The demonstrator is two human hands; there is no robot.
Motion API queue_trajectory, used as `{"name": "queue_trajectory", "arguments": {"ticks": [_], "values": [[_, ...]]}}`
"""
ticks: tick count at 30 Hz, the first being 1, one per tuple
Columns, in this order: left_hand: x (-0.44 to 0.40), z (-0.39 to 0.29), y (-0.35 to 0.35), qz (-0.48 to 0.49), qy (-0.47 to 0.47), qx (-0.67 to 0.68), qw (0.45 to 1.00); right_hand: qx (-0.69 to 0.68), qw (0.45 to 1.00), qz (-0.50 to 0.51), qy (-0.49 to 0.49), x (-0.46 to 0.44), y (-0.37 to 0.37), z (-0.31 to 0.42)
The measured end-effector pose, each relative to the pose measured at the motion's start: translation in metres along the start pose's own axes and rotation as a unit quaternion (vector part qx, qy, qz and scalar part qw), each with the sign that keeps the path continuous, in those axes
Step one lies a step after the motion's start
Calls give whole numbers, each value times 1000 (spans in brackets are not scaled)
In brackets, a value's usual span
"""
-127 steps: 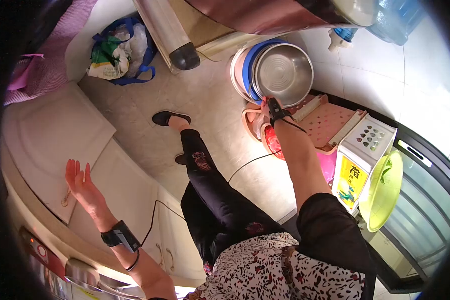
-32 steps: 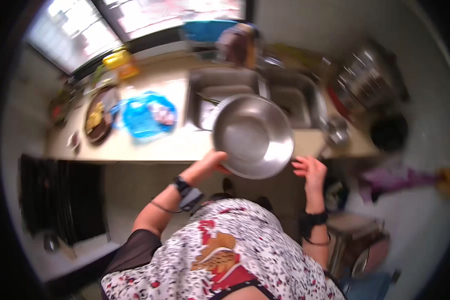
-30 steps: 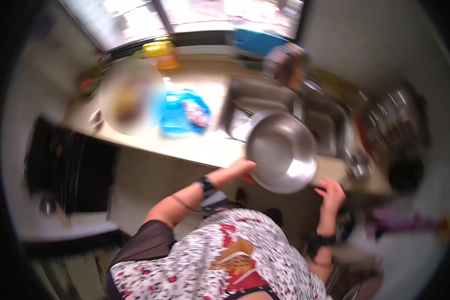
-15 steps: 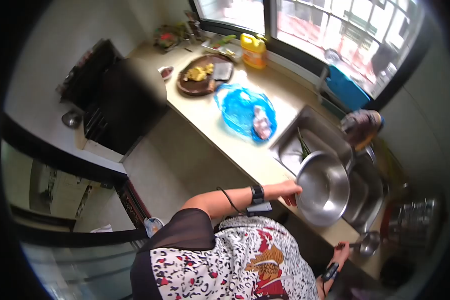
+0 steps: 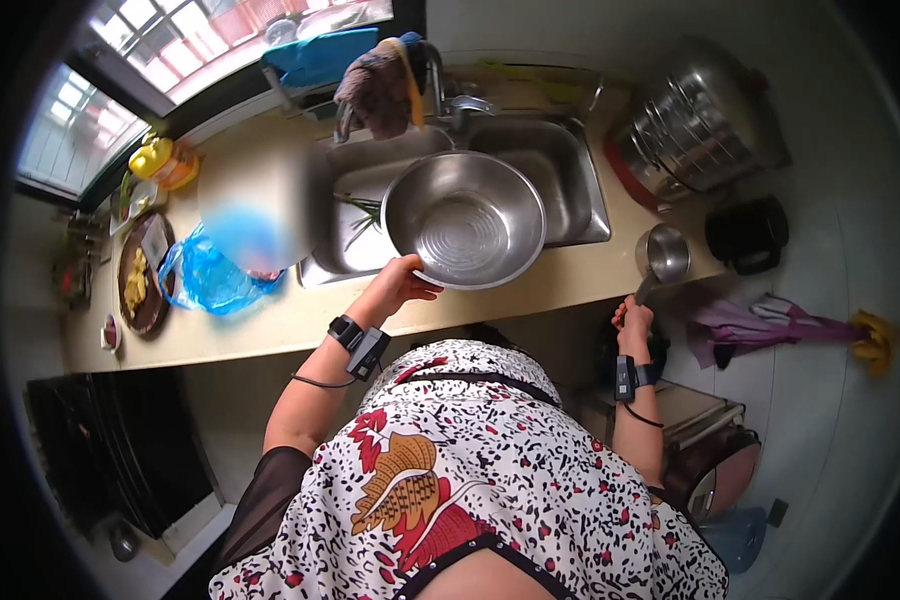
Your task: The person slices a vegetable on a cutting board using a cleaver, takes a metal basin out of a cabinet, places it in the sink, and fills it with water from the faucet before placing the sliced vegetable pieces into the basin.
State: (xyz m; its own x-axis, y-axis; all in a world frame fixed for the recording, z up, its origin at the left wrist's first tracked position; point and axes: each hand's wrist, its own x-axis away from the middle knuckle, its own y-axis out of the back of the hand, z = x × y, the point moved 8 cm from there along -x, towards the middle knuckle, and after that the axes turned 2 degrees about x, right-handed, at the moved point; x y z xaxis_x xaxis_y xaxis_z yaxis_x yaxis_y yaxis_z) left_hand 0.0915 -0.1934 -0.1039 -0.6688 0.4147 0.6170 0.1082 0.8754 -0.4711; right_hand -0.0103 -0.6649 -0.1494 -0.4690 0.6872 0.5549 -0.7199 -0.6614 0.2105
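A wide stainless steel basin (image 5: 465, 225) is over the front and middle of the double sink (image 5: 585, 190), its inside facing up. My left hand (image 5: 400, 285) is closed on its near left rim. Off to the right, my right hand (image 5: 633, 315) is wrapped around the handle of a small metal dipper (image 5: 667, 252), whose cup is at the counter's right end. Whether the cup rests on the counter I cannot tell. Green stalks (image 5: 362, 215) lie in the left sink bowl, partly hidden by the basin.
A blue plastic bag (image 5: 210, 275) and a round brown board (image 5: 145, 310) with yellow pieces are on the counter at left. A cloth (image 5: 378, 90) hangs by the faucet. A stacked steel steamer (image 5: 695, 130), a black pitcher (image 5: 748, 232) and a purple umbrella (image 5: 750, 330) are at right.
My view has swung right, bringing the sink to the middle and showing the pitcher and umbrella clearly. Both hands keep their holds on the basin and the dipper.
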Motion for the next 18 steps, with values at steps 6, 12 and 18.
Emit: {"name": "queue_trajectory", "arguments": {"ticks": [6, 12, 18], "values": [[-36, -18, -15, 22, 15, -35, 999, -11, 999, 35, 26, -29, 11, 20], [-55, -29, -34, 18, 15, -46, 999, 165, 980, -66, 92, -58, 25, 33], [-75, -26, -51, 25, 32, -57, 998, 327, 796, -224, 457, 28, -23, 146]]}}
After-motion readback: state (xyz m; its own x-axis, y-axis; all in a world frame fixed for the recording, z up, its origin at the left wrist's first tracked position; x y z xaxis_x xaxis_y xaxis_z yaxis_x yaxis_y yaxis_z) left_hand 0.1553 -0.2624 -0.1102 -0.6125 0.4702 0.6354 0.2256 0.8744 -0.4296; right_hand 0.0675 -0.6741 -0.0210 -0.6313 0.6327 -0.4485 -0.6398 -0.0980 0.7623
